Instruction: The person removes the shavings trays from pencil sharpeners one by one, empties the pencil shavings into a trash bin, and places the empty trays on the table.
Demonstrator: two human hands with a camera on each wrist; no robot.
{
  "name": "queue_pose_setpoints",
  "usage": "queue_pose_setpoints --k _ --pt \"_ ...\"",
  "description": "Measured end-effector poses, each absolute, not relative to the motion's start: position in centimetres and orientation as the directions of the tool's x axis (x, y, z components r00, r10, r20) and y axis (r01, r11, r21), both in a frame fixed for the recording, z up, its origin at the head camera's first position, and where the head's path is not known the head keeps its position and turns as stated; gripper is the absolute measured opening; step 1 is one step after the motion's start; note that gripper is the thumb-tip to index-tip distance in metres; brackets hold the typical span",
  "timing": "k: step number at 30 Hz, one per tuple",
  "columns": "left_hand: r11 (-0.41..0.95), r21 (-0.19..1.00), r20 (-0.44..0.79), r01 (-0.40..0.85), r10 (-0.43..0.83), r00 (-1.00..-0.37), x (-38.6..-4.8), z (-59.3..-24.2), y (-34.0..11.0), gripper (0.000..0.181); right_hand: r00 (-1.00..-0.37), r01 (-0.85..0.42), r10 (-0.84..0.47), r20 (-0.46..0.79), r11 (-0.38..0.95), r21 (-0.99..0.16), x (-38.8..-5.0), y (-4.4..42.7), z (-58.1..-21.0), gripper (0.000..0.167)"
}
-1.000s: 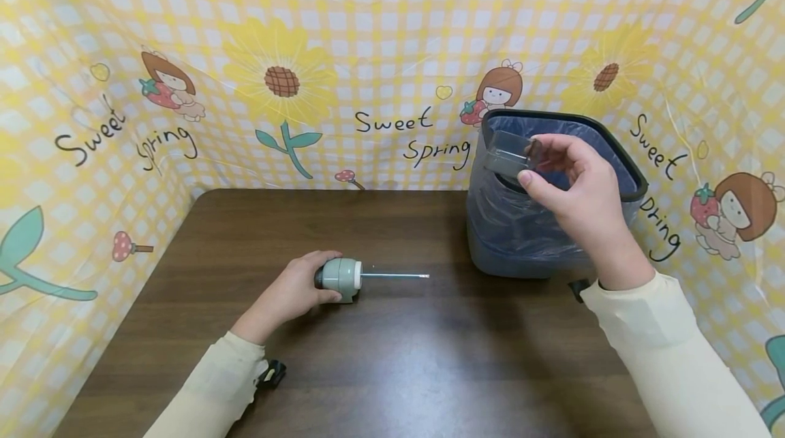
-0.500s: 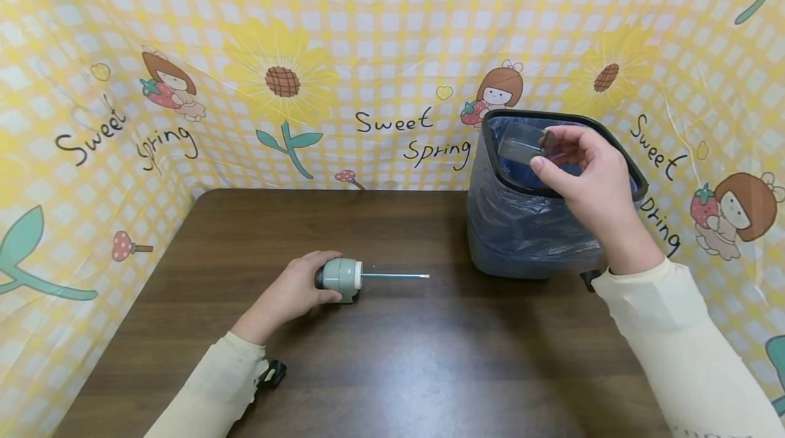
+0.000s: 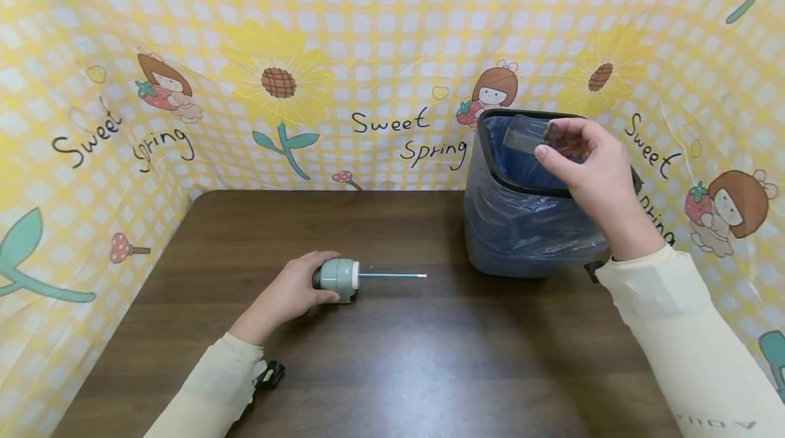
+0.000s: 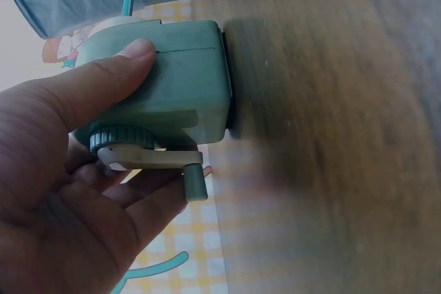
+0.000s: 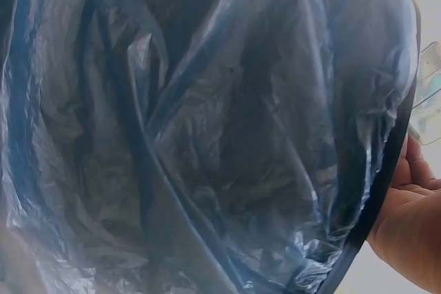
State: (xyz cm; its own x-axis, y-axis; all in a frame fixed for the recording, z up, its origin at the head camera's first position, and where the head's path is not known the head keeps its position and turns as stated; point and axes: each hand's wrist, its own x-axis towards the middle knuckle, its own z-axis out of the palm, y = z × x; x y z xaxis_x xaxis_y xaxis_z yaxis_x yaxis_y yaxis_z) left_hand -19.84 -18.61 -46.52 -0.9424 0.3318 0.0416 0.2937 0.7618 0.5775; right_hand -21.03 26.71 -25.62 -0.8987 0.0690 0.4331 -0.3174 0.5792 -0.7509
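My left hand (image 3: 296, 288) grips a green pencil sharpener (image 3: 339, 278) lying on its side on the table. A pencil (image 3: 392, 276) sticks out of its white front end, pointing right. In the left wrist view, the thumb lies across the body, and the crank handle (image 4: 153, 156) is near the fingers. Between thumb and fingertips, my right hand (image 3: 597, 172) pinches a small clear box, like a shavings drawer (image 3: 526, 135), above the mouth of a trash bin (image 3: 527, 227). What the box contains cannot be made out. Only part of this hand shows in the right wrist view.
A bluish plastic liner (image 5: 227, 135) covers the bin's inside and hangs over its dark rim (image 3: 490, 159). The bin stands at the back right of the brown wooden table (image 3: 392, 363). Yellow checked cloth (image 3: 380, 43) encloses the back and sides.
My right hand has moved right and farther back with the clear box, from the bin's near left rim to over its opening. The left hand and the sharpener stay put.
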Motion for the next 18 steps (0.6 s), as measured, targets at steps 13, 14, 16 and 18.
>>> queue_pose_setpoints --k 13,14,16,18 --pt "0.762 0.582 0.039 0.286 0.325 -0.945 -19.6 -46.2 -18.6 0.076 -0.906 -0.286 0.072 0.416 0.621 -0.73 -22.1 27.5 -25.4 0.05" --pt "0.762 0.582 0.038 0.285 0.325 -0.945 -19.5 -46.2 -18.6 0.076 -0.908 -0.279 0.076 0.412 0.625 -0.729 -22.1 27.6 -25.4 0.051" --pt "0.761 0.584 0.036 0.283 0.324 -0.945 -19.5 -46.2 -18.6 0.076 -0.911 -0.266 0.083 0.404 0.632 -0.728 -22.2 27.8 -25.4 0.052" --pt "0.76 0.585 0.036 0.283 0.324 -0.945 -19.5 -46.3 -18.6 0.077 -0.912 -0.259 0.085 0.401 0.639 -0.724 -22.3 28.0 -25.5 0.052"
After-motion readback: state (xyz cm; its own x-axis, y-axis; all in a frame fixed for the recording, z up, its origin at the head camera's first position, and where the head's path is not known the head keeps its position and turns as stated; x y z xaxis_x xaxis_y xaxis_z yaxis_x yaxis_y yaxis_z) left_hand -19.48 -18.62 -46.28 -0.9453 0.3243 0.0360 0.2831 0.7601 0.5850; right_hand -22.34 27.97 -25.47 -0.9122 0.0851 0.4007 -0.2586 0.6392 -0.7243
